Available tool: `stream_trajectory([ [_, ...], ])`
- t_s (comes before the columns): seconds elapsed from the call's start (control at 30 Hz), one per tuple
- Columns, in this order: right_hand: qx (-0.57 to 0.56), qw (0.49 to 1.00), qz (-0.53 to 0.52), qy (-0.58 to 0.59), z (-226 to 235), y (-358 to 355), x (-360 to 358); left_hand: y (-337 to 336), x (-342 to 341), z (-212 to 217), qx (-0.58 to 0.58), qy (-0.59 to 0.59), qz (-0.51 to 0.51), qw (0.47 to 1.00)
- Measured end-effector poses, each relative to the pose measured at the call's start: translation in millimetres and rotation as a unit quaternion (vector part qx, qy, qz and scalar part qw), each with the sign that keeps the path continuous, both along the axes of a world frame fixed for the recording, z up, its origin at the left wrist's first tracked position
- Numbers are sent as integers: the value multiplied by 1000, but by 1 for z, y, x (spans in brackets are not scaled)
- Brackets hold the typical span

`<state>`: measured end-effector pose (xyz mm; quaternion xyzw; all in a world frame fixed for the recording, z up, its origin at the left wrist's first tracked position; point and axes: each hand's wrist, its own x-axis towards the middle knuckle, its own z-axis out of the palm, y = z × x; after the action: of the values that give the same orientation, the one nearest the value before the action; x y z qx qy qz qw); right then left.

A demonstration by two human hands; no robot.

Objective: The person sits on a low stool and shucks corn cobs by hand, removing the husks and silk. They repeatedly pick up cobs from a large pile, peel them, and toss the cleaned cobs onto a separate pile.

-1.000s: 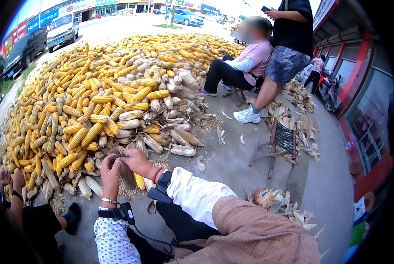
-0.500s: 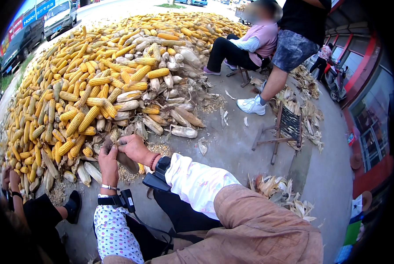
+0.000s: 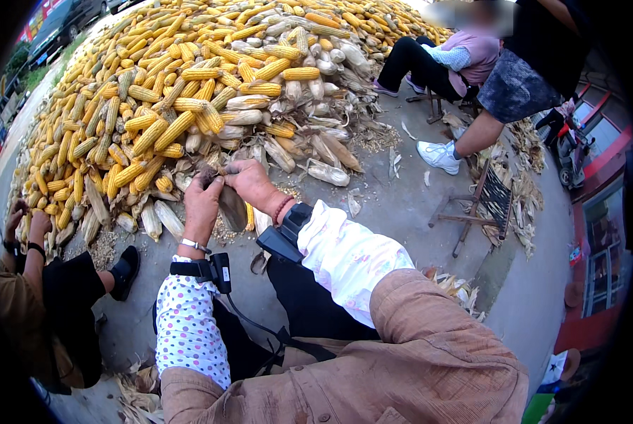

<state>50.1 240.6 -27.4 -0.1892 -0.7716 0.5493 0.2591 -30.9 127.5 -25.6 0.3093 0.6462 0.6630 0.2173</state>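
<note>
My left hand (image 3: 201,206) is closed, with thumb and fingers pinching the dark, dry tip of an ear of corn in its husk. Close on its right, my right hand (image 3: 250,185) is closed on the same ear, fingers bent toward the left hand. A brown dry husk (image 3: 232,209) hangs below the two hands. Most of the ear is hidden behind my fingers. Both hands are at the near edge of a large heap of yellow corn ears (image 3: 157,131), some bare and some in pale husks.
At left, another person's hands (image 3: 35,233) touch the heap; their shoe (image 3: 124,273) is near my left arm. A folding stool (image 3: 482,205) stands at right. Beyond it are a seated person (image 3: 465,63) and a standing person's white shoe (image 3: 438,156). Loose husks (image 3: 454,290) litter the concrete.
The view has shifted, so the heap and stool sit farther right and more of the person at left shows. Both my hands stay together on the ear, fingers slightly rearranged.
</note>
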Motion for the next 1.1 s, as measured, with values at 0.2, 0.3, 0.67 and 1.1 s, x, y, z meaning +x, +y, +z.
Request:
stream_trajectory([
  [0.2,-156,988,-13,3,4,5,-1,-2,5,5,-32,-83,-55,995],
  [0.3,-284,955,-76,22,4,12,0,-3,5,4,12,-122,-37,992],
  [0.67,-459,873,-144,75,0,29,2,-4,3,-1,182,-383,64,903],
  [1.1,-592,747,-231,194,-17,70,25,-64,-69,-41,182,-206,56,960],
])
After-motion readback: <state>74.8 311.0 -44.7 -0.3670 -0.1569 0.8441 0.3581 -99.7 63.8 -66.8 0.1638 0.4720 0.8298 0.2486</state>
